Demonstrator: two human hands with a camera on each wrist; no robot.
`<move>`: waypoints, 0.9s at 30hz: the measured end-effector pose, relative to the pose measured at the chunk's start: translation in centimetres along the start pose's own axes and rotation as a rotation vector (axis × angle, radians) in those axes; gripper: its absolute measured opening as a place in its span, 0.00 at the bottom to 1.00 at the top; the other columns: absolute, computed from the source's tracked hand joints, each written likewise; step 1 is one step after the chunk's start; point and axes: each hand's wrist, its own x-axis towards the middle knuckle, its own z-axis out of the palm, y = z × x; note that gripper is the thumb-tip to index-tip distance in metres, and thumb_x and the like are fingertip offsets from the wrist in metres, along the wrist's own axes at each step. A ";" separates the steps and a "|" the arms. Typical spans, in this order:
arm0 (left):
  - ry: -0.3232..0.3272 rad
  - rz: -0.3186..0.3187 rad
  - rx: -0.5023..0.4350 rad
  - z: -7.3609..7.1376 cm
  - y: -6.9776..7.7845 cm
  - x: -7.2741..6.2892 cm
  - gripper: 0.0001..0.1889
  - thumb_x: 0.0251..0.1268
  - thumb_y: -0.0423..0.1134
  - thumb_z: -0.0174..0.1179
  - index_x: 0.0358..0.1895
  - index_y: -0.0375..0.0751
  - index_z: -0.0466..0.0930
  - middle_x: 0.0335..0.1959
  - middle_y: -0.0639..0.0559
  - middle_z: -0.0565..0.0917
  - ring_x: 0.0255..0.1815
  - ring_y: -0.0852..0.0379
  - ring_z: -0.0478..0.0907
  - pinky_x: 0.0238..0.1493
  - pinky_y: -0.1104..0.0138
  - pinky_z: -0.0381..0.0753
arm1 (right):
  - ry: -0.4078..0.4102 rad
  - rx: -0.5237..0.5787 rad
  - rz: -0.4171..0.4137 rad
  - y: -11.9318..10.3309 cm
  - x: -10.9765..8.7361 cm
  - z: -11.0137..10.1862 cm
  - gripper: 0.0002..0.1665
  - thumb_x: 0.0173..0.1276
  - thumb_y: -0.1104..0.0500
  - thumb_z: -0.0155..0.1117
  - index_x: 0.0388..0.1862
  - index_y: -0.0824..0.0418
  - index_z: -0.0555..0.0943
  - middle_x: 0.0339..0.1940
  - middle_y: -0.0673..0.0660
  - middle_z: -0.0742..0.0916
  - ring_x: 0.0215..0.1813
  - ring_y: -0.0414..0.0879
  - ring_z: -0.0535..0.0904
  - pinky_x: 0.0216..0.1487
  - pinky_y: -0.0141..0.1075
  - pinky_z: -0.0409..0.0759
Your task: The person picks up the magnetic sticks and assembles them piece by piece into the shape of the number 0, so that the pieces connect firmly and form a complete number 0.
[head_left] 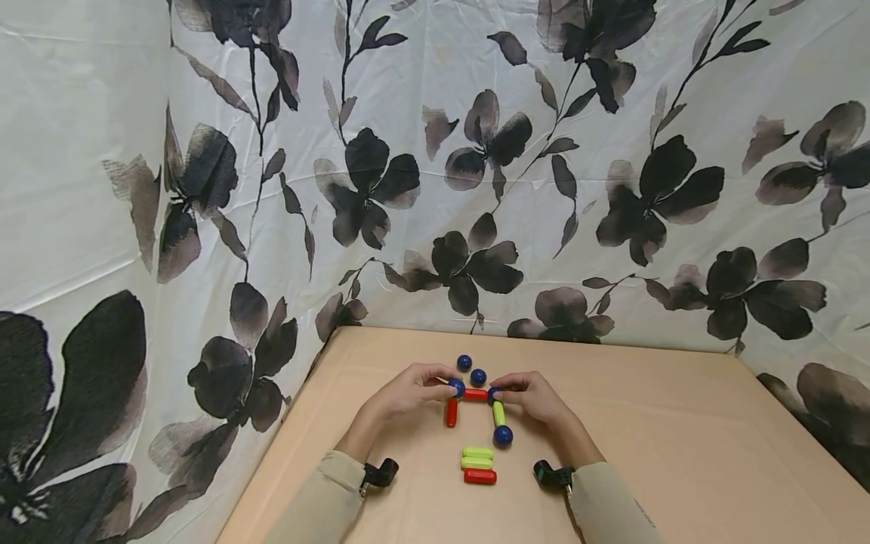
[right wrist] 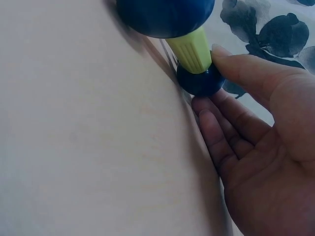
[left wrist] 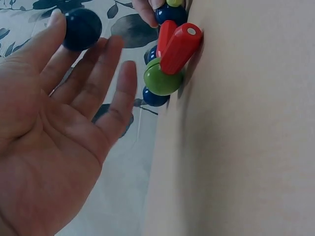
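My left hand (head_left: 406, 393) pinches a dark blue ball (left wrist: 83, 29) between thumb and fingers, raised off the table. Near it a green ball (left wrist: 162, 78) joins two red sticks (left wrist: 181, 48); the held ball hides it in the head view. One red stick (head_left: 476, 394) runs across to another blue ball (right wrist: 201, 81), which my right hand (head_left: 537, 396) pinches at the table. From that ball a ribbed yellow-green stick (right wrist: 191, 49) leads toward me to a blue end ball (head_left: 503, 436). The second red stick (head_left: 451, 413) points toward me, its near end bare.
Two loose blue balls, a far one (head_left: 464, 363) and a nearer one (head_left: 478, 377), lie beyond the hands. Closer to me are two yellow-green sticks (head_left: 478, 458) and a red stick (head_left: 479, 477), side by side. A flowered cloth (head_left: 435, 189) hangs behind the table (head_left: 646, 438).
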 end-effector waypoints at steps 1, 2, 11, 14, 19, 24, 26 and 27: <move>-0.018 -0.005 -0.007 0.0 0.0 -0.1 0.18 0.75 0.44 0.64 0.63 0.44 0.83 0.55 0.48 0.85 0.48 0.34 0.82 0.54 0.46 0.85 | 0.001 -0.001 -0.002 0.0 0.0 0.0 0.16 0.69 0.60 0.73 0.54 0.62 0.89 0.51 0.59 0.91 0.51 0.49 0.83 0.57 0.37 0.79; -0.034 -0.014 -0.009 0.0 0.0 -0.1 0.18 0.75 0.44 0.64 0.63 0.44 0.83 0.55 0.48 0.85 0.48 0.30 0.81 0.53 0.43 0.84 | 0.002 -0.002 -0.002 0.1 0.0 0.0 0.16 0.69 0.60 0.73 0.54 0.62 0.89 0.51 0.59 0.91 0.51 0.49 0.83 0.57 0.36 0.79; -0.189 -0.126 0.099 0.0 0.2 -0.8 0.15 0.73 0.46 0.66 0.59 0.52 0.86 0.47 0.50 0.85 0.29 0.43 0.76 0.29 0.61 0.78 | 0.005 -0.002 -0.006 0.0 0.0 0.1 0.16 0.69 0.59 0.73 0.54 0.62 0.89 0.51 0.58 0.91 0.51 0.49 0.83 0.55 0.33 0.79; -0.217 -0.132 0.122 0.1 0.2 -0.8 0.17 0.73 0.45 0.66 0.61 0.46 0.86 0.48 0.54 0.83 0.27 0.49 0.71 0.26 0.64 0.73 | 0.003 -0.009 -0.008 0.0 0.1 0.1 0.16 0.70 0.59 0.73 0.54 0.62 0.89 0.51 0.59 0.91 0.52 0.49 0.83 0.55 0.33 0.79; -0.240 -0.136 0.167 0.4 0.2 -0.6 0.17 0.73 0.43 0.66 0.60 0.44 0.86 0.44 0.57 0.82 0.27 0.54 0.70 0.24 0.67 0.71 | 0.001 -0.003 -0.008 0.0 0.1 0.1 0.16 0.69 0.59 0.73 0.54 0.63 0.89 0.51 0.59 0.91 0.51 0.49 0.83 0.54 0.31 0.79; -0.276 -0.077 0.321 0.9 0.8 -0.5 0.12 0.72 0.44 0.67 0.55 0.49 0.89 0.43 0.62 0.85 0.36 0.63 0.75 0.37 0.69 0.76 | 0.002 0.006 -0.001 -0.1 0.1 0.1 0.16 0.69 0.59 0.74 0.54 0.63 0.89 0.51 0.59 0.91 0.51 0.48 0.83 0.55 0.32 0.79; -0.285 -0.055 0.362 1.2 0.9 -0.4 0.11 0.72 0.44 0.68 0.52 0.49 0.89 0.46 0.63 0.86 0.44 0.64 0.77 0.49 0.67 0.78 | 0.004 0.004 0.000 -0.1 0.1 0.1 0.17 0.69 0.59 0.74 0.54 0.63 0.89 0.51 0.59 0.91 0.52 0.49 0.83 0.56 0.34 0.79; -0.289 -0.056 0.377 1.3 0.9 -0.3 0.10 0.72 0.44 0.68 0.52 0.50 0.90 0.47 0.63 0.87 0.48 0.63 0.78 0.54 0.67 0.76 | 0.004 0.004 -0.001 -0.2 0.0 0.1 0.17 0.69 0.59 0.74 0.55 0.63 0.89 0.51 0.59 0.91 0.52 0.49 0.83 0.56 0.34 0.79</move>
